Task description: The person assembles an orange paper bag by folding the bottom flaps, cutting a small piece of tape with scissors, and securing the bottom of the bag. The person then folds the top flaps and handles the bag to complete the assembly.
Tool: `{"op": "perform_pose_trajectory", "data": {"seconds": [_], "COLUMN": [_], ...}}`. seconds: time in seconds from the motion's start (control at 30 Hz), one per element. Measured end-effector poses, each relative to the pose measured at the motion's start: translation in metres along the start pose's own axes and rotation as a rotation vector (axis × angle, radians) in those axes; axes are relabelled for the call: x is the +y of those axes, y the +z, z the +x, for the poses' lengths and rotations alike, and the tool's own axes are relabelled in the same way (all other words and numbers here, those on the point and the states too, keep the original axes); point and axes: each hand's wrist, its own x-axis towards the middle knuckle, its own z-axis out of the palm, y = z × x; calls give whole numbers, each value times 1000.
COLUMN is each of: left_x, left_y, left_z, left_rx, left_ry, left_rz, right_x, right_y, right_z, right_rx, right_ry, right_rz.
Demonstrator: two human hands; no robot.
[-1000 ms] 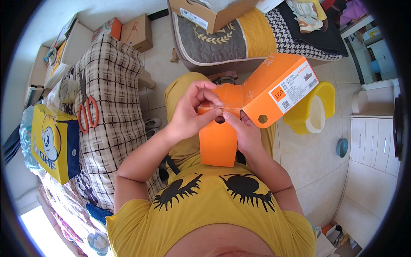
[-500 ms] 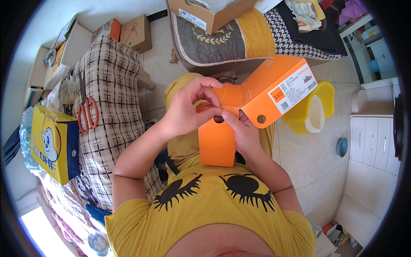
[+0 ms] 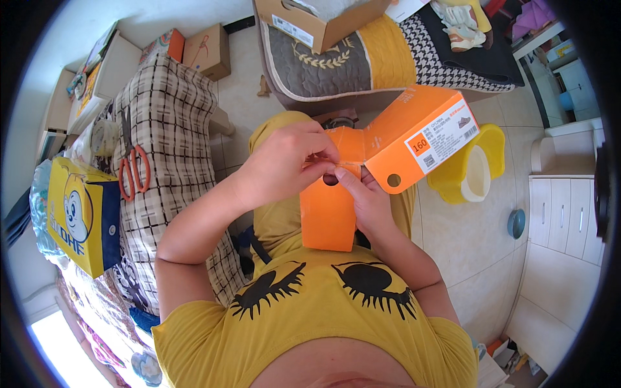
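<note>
Across my lap lies an orange cardboard shoe box, its panels folded out, with a white label on one end panel and round finger holes. My left hand pinches at the box's edge just above one hole; its fingertips are close together, partly hidden behind the hand. My right hand grips the same edge from the other side, its thumb lying on the orange panel and its fingers behind. Both hands nearly touch at that edge. Whether a small piece sits between my left fingertips cannot be made out.
To the left, red-handled scissors lie on a checked cloth beside a yellow and blue box. Ahead stands a bed with an open brown carton. On the floor at right are a yellow potty and a blue bowl.
My left hand has turned at the wrist, its fingers curling down closer to the box edge, and my left elbow has swung outward to the left. The right hand stays put.
</note>
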Motion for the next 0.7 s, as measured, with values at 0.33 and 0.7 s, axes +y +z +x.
{"op": "perform_pose_trajectory", "data": {"seconds": [0.33,0.7], "left_x": [2,2], "left_y": [8,0], "left_z": [-5,2], "left_rx": [40,-88], "left_ry": [-43,-381], "left_rz": [22,-237], "right_x": [-1,-4], "right_y": [-2,5], "right_z": [0,-3], "right_rx": [-22,30], "right_ry": [28,37], "right_rz": [12,-12]}}
